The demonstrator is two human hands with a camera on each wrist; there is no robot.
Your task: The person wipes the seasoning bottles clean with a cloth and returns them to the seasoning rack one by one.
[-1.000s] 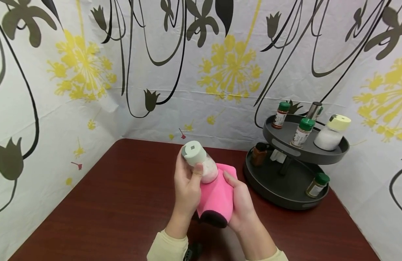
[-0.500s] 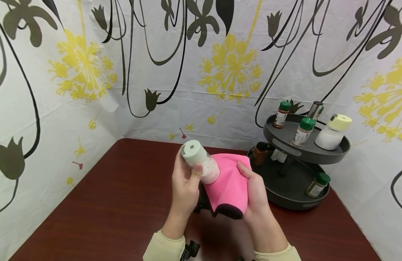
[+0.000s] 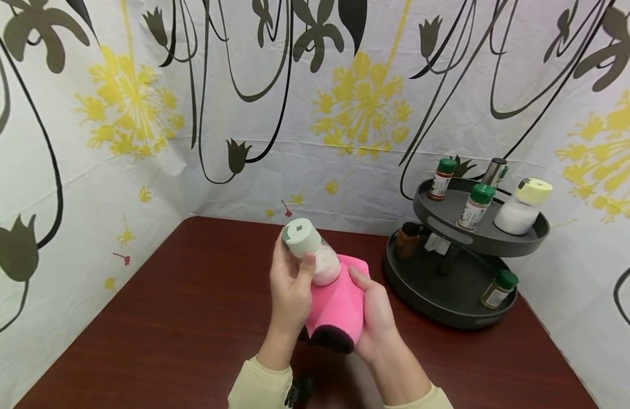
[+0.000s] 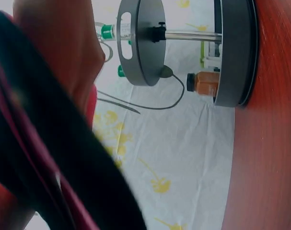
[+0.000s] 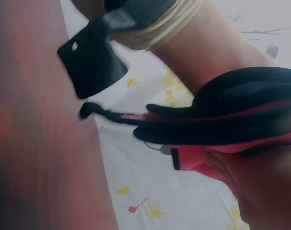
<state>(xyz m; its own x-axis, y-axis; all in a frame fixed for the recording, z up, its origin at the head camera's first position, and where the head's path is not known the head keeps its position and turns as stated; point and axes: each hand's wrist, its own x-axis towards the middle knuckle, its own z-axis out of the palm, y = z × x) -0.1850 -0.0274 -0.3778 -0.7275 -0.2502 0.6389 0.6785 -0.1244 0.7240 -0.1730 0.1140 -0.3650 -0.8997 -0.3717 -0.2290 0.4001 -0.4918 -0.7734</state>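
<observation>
My left hand [image 3: 290,287] grips a small clear jar [image 3: 326,266] with a pale green cap [image 3: 301,237] and whitish contents. The jar leans, its cap toward the upper left. In my right hand [image 3: 380,315] is a pink cloth [image 3: 340,304] with a black edge, the thumb on top of it. The cloth lies against the jar's lower end. Close to the left wrist camera, the cloth's dark folds [image 4: 73,129] cover much of the view. From the right wrist, the black edging [image 5: 222,127] hangs in folds beside the hand [image 5: 270,182]; the jar is hidden there.
A two-tier dark grey turntable rack [image 3: 447,309] stands at the right of the brown table [image 3: 192,307]. It carries several spice bottles, a yellow-capped jar [image 3: 521,209] and a brown bottle [image 3: 407,241]. Patterned white sheeting [image 3: 274,125] surrounds the table.
My right hand pulled the cloth to the right half a second ago and has since brought it back left and down. The left hand with the jar has hardly moved.
</observation>
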